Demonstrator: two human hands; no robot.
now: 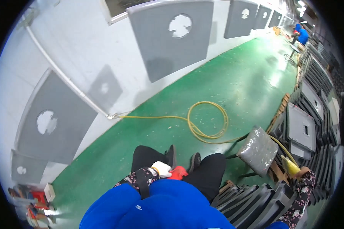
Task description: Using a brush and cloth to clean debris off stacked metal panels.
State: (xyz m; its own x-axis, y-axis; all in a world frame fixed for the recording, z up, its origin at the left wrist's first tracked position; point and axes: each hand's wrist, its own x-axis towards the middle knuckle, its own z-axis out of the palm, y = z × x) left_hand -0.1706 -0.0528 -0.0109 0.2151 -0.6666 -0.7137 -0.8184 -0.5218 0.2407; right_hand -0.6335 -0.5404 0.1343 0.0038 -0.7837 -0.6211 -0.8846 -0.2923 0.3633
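Since the two hands are well apart, we enter them separately. Left hand (161, 169): white-gloved, closed on a red cloth (178, 173) between the knees. Right hand (303, 172): stretched far out, at a yellow item (290, 166) of unclear kind, beside the stacked grey panels (302, 126); its grip we cannot tell. Hazards, in our judgement: the yellow hose (156, 116), looped on the green floor (156, 135) and running past the stool (259, 149), could snag a stool leg or a foot if pulled taut; the panels could slide if the right sleeve (304, 191) knocked an edge. Containers: one white box (49, 192), lower left; one brown carton (276, 30), far end; contents of both we cannot make out.
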